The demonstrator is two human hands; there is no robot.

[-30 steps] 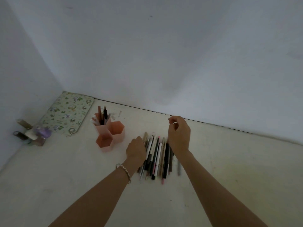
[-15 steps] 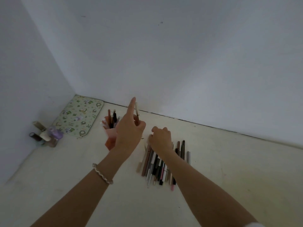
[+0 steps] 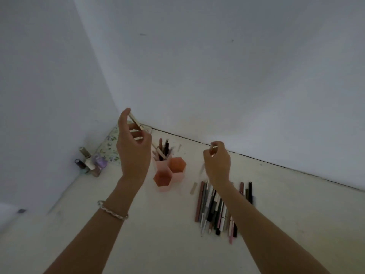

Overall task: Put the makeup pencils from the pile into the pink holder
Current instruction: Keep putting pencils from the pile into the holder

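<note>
The pink holder (image 3: 169,176) has three hexagonal cups; its far cup holds several upright pencils (image 3: 163,148). My left hand (image 3: 132,147) hovers above and left of the holder, shut on a beige pencil (image 3: 135,121) that slants down toward the far cup. My right hand (image 3: 217,164) is raised to the right of the holder, above the pile, with its fingers pinched on a small pencil (image 3: 214,148). The pile of makeup pencils (image 3: 216,206) lies flat on the floor, partly hidden by my right forearm.
Small nail-polish bottles (image 3: 89,162) stand in the corner at the left. A flowered pad (image 3: 110,144) lies behind my left hand against the wall. A short beige stick (image 3: 194,188) lies between holder and pile. White walls close off the far side.
My left hand has carried the beige pencil up and over to the holder. My right hand has lifted off the pile with a pencil pinched in it. The camera turned left.
</note>
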